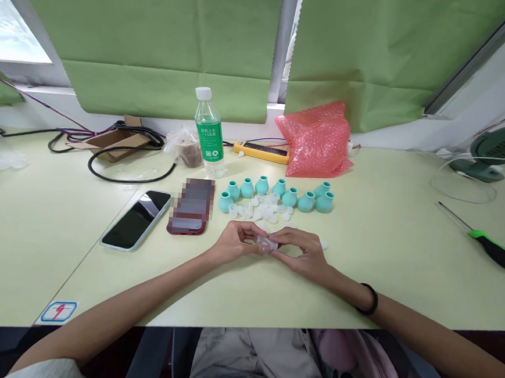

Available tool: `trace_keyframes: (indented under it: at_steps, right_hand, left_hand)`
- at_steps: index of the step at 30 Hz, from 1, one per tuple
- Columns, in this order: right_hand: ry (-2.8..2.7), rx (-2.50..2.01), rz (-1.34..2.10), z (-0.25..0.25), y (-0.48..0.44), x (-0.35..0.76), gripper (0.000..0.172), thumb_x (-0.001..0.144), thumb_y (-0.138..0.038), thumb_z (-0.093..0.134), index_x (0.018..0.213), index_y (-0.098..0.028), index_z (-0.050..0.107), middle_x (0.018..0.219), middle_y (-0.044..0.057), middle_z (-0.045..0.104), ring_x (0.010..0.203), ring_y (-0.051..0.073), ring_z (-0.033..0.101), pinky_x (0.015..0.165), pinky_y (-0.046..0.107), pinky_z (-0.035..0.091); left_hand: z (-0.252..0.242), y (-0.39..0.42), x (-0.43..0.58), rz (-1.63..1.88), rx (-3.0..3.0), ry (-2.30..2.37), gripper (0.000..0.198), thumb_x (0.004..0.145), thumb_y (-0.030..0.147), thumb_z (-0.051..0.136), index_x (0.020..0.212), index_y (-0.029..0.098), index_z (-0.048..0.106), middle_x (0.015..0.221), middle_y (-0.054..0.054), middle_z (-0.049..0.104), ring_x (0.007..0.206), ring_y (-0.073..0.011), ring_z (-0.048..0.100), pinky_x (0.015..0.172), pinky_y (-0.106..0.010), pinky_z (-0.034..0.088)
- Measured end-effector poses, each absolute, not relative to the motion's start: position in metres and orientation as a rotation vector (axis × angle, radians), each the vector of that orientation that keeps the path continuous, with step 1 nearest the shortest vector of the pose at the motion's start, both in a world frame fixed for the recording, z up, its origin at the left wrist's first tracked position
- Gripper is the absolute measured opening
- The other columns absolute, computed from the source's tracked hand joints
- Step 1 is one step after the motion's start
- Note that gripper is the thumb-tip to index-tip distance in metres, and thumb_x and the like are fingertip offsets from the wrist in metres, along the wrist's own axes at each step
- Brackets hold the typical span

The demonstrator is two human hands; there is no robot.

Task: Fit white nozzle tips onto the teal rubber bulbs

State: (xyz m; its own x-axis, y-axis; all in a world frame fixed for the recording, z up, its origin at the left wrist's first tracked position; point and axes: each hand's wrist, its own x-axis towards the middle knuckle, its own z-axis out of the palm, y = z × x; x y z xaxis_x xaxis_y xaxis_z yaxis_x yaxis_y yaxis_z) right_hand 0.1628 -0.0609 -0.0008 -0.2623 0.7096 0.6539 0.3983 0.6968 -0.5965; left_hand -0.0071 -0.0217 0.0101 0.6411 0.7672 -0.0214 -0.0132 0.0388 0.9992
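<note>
My left hand (236,240) and my right hand (302,252) meet at the middle of the pale table (360,267), fingers pinched together on a small clear plastic piece (267,244) held between them. Just beyond my hands lies a heap of several small clear plastic pieces (264,209). Behind that heap stands a curved row of several teal rubber bulbs (278,194). A black band circles my right wrist (369,299).
Two phones lie to the left: a pale one (137,219) and a red-cased one (192,206). A water bottle (209,133), a pink bubble-wrap bag (315,138), a yellow power strip (262,150), cables and a cardboard box (114,142) sit at the back. A green-handled screwdriver (490,247) and a fan (500,151) are at the right.
</note>
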Motion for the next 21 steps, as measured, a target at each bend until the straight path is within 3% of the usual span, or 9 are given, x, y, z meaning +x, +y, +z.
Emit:
trace_keyframes:
  at_steps: [6,14,21]
  right_hand:
    - [-1.864,-0.847,0.522,-0.0004,-0.0625,0.1618,0.021,0.064,-0.015,0.061,0.085,-0.019,0.061,0.077,0.004,0.061,0.065,0.013,0.057,0.055,0.025,0.051]
    - [-1.708,-0.893,0.771,-0.0022,-0.0632,0.1621,0.026,0.062,-0.013,0.062,0.086,-0.021,0.060,0.080,0.004,0.057,0.072,0.015,0.055,0.056,0.027,0.052]
    - [-1.648,-0.884,0.892,-0.0019,-0.0634,0.1607,0.024,0.062,-0.014,0.062,0.084,-0.021,0.060,0.079,0.004,0.055,0.073,0.015,0.054,0.057,0.028,0.051]
  left_hand:
    - [0.0107,-0.0218,-0.0077,0.654,1.344,0.666,0.024,0.052,0.018,0.068,0.070,0.009,0.056,0.065,-0.005,0.060,0.056,-0.0122,0.055,0.050,-0.024,0.045]
    - [0.0104,-0.0202,-0.0088,0.644,1.315,0.567,0.029,0.056,0.020,0.067,0.080,0.010,0.056,0.076,-0.005,0.060,0.068,-0.0134,0.057,0.065,-0.027,0.047]
    - [0.0125,-0.0262,-0.0075,0.627,1.280,0.552,0.027,0.059,0.022,0.064,0.080,0.011,0.052,0.074,-0.005,0.060,0.063,-0.0117,0.056,0.062,-0.027,0.046]
